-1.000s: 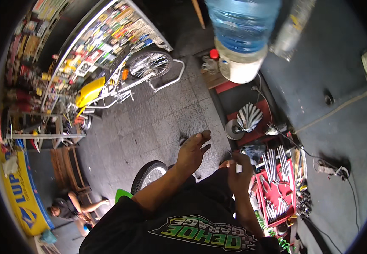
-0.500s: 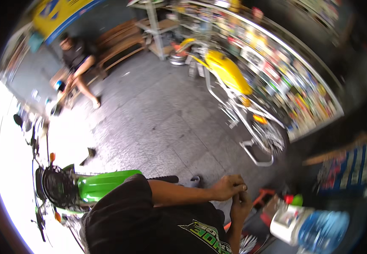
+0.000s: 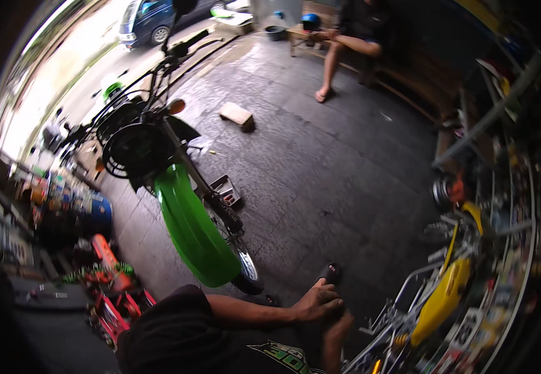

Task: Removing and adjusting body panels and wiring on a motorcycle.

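Observation:
My left hand (image 3: 316, 304) reaches in from the left, its fingers curled. It meets my right hand (image 3: 340, 325) in front of my body. The right fingers are bent and partly hidden behind the left ones. Whether anything small lies between them, I cannot make out. Left of the hands, but apart from them, stands a motorcycle with a long green front fender (image 3: 192, 227). Its front wheel (image 3: 248, 271) points toward me, and a round black housing (image 3: 134, 149) sits below the handlebar.
On the tiled floor (image 3: 295, 168) lie a pale block (image 3: 236, 115) and a small tray (image 3: 227, 190). A person (image 3: 361, 37) sits on a bench at the back. A yellow motorcycle (image 3: 442, 302) and packed shelves (image 3: 501, 293) line the right. Red stands (image 3: 120, 311) and a blue drum (image 3: 99, 215) are left.
My view has swung left. The green-fendered motorcycle now shows more fully, the yellow one has shifted to the lower right, and the street is visible. Both hands stay together.

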A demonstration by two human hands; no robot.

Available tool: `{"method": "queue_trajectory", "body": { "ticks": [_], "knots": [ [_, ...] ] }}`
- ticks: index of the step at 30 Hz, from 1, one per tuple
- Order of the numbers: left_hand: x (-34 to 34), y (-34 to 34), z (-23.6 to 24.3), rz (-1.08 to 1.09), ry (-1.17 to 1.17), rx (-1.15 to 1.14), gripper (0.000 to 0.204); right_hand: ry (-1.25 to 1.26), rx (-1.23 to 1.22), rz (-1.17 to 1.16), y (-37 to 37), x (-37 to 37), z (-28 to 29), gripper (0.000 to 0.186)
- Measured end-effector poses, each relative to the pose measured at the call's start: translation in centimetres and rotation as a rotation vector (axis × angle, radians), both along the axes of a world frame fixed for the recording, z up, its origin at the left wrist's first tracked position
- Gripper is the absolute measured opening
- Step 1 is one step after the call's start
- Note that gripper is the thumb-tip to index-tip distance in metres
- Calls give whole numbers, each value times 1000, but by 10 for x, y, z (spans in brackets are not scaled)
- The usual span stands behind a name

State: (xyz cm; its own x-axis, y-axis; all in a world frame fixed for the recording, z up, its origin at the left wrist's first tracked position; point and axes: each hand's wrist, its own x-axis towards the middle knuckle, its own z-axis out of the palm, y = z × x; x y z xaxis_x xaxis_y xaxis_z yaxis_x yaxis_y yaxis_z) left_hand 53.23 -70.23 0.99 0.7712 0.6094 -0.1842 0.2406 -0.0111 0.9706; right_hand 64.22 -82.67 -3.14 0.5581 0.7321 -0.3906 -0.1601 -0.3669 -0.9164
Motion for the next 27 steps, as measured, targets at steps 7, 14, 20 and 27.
{"method": "queue_trajectory", "body": {
  "ticks": [7,14,20,27],
  "knots": [
    [102,99,5,449,-131,-97,30,-459,5,474,160,139,20,34],
    [120,221,18,932,-304,-269,29,-742,253,852,333,162,57,25],
    [86,377,2,802,3,-116,51,-72,92,550,500,143,41,26],
    [58,554,31,516,-151,-240,36,253,193,481,683,127,57,22]
  ]
}}
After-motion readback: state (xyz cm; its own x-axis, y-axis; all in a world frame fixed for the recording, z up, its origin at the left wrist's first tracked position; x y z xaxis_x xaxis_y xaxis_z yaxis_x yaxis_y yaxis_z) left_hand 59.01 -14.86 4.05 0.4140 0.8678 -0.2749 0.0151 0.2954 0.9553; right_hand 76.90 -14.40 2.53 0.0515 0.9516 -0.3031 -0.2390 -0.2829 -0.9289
